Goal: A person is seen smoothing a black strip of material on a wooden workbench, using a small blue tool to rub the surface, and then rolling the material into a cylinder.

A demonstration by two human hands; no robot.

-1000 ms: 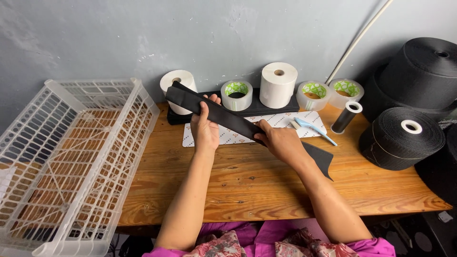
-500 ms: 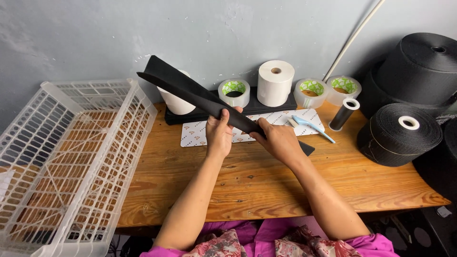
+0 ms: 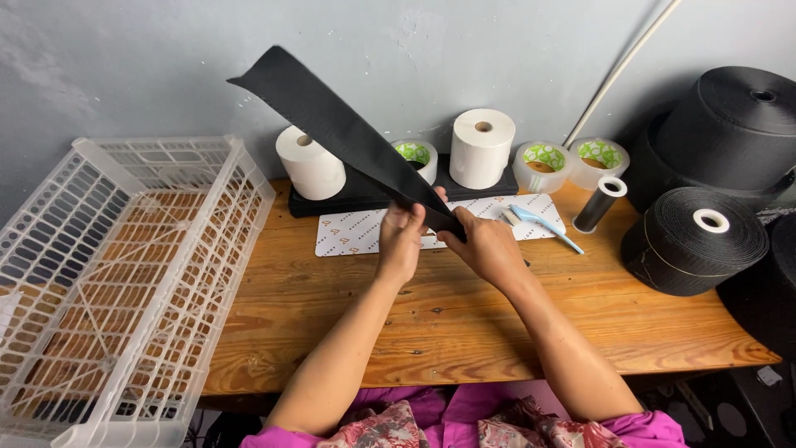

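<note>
Crate: white plastic lattice crate [image 3: 124, 274], at the left end of the table, overhanging its edge; position unchanged from the earlier frames.
Table: bare wooden plank table [image 3: 464, 323], running from the crate to the black rolls at right.
Paper rolls: two white paper rolls, one at the back left [image 3: 310, 162], one taller at the back centre [image 3: 482, 148], both standing on a flat black pad [image 3: 348, 199] against the wall.
Strip: long black pointed fabric strip [image 3: 332, 124], held above the table centre; its free end is now raised high toward the upper left against the grey wall, steeper than half a second ago, when it lay lower and nearer level.
Left hand: left hand [image 3: 400, 241], fingers closed on the strip's lower end, thumb on top.
Right hand: right hand [image 3: 485, 246], just beside the left, fingers pinched shut on the same lower end.
Card: white printed card [image 3: 356, 234], lying flat under the hands.
Tape rolls: three clear tape rolls with green-patterned cores [image 3: 543, 163], along the wall.
Blue tool: light blue plastic-handled tool [image 3: 543, 226], on the card's right end.
Small spool: slim black spool with white core [image 3: 600, 203], tilted.
Black rolls: large black webbing rolls [image 3: 705, 241], stacked at far right.
</note>
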